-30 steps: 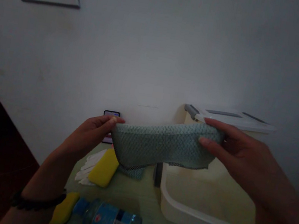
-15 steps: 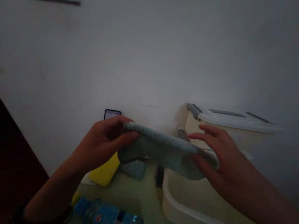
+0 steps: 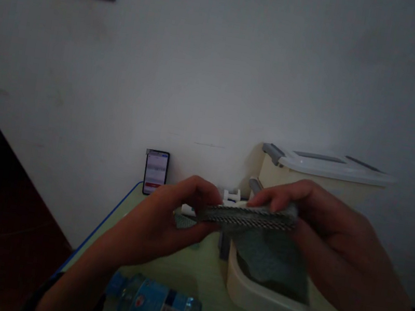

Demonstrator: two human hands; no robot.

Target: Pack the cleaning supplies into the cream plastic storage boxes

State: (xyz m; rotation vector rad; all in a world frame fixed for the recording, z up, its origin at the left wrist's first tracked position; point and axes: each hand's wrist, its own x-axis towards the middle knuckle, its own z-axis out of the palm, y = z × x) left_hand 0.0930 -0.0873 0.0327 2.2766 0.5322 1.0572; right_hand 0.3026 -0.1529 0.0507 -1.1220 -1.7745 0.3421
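Both hands hold a pale green waffle-weave cloth (image 3: 248, 217) in the air above the green table (image 3: 212, 277). My left hand (image 3: 170, 218) pinches its left edge with thumb and fingers. My right hand (image 3: 317, 231) grips the right edge from above, fingers curled over it. The top edge runs level between the hands, and the rest of the cloth (image 3: 273, 260) hangs down into the cream plastic tub (image 3: 248, 296) below. The scene is dim.
A blue-labelled water bottle (image 3: 156, 306) lies on its side near the front. A lit phone (image 3: 155, 172) leans against the white wall. A lidded cream bin (image 3: 327, 169) stands behind the tub. Small white objects (image 3: 230, 197) sit by the wall. A dark wooden floor lies at left.
The hands have drawn closer together and turned the cloth so its edge faces me; its lower part now hangs into the tub. The yellow sponges are hidden behind my left hand.
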